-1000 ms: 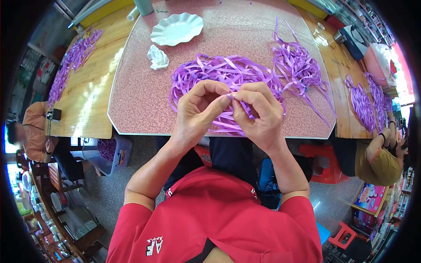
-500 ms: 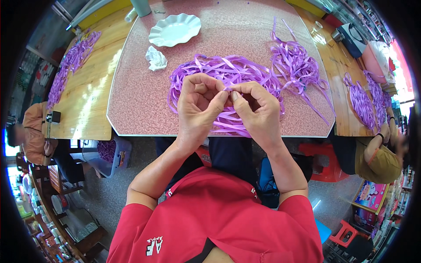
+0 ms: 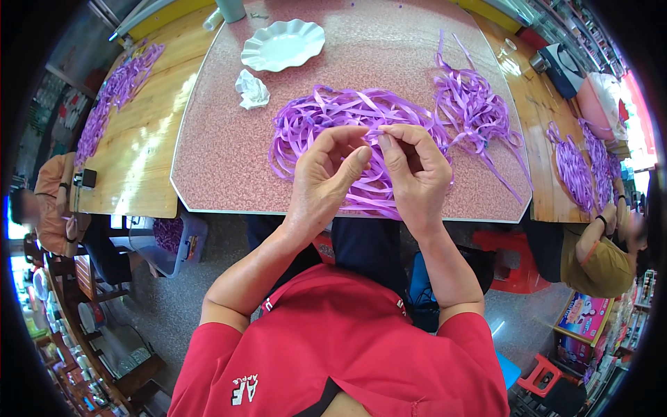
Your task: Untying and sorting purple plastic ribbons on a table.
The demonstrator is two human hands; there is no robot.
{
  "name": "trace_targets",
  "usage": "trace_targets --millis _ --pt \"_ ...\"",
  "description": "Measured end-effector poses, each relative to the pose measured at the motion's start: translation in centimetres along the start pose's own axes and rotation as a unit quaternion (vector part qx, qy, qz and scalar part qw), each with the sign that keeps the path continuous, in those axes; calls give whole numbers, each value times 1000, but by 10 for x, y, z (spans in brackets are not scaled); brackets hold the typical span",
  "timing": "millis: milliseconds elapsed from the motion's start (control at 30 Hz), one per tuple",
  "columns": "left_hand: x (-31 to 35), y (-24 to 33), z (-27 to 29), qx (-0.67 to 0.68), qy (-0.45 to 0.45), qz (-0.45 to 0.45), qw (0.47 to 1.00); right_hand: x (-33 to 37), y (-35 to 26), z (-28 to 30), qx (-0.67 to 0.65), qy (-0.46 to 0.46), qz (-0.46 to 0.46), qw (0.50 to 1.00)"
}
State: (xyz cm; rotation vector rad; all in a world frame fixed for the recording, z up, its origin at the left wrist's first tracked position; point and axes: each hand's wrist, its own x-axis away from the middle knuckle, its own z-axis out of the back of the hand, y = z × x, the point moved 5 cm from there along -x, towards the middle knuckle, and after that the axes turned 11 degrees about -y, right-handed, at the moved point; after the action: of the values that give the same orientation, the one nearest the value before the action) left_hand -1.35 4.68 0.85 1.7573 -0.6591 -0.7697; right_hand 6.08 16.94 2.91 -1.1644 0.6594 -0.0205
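A loose heap of shiny purple ribbon point(image 3: 299, 142) lies on the pink speckled table in front of me. Above its near part, my right hand point(image 3: 417, 177) pinches a purple ribbon strand between thumb and forefinger. Close beside it is my left hand point(image 3: 321, 181), its thumb apart from the forefinger and the other fingers curled. The left forefinger's tip is near the pinched strand; whether it touches is hard to tell. A second tangle of purple ribbon point(image 3: 472, 108) sits to the right, with loose ends trailing toward the table's edge.
A white scalloped plate point(image 3: 283, 46) and a crumpled white tissue point(image 3: 251, 90) are at the far left of the pink table point(image 3: 215, 153). Wooden tables flank it, bearing more purple ribbon point(image 3: 574, 170). People sit at both sides. A red stool point(image 3: 511, 260) stands below right.
My left thumb has parted from the forefinger, away from the right hand's pinch. The right hand has shifted slightly right and still pinches. The view has moved a little.
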Motion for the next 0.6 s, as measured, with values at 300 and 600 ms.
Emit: trace_targets --millis 300,600 --pt "-4 -7 8 10 0 9 1000 2 -1 -4 -119 -3 -38 992" --pt "-13 -5 14 90 -112 84 986 -3 -1 -7 -271 -127 -103 949"
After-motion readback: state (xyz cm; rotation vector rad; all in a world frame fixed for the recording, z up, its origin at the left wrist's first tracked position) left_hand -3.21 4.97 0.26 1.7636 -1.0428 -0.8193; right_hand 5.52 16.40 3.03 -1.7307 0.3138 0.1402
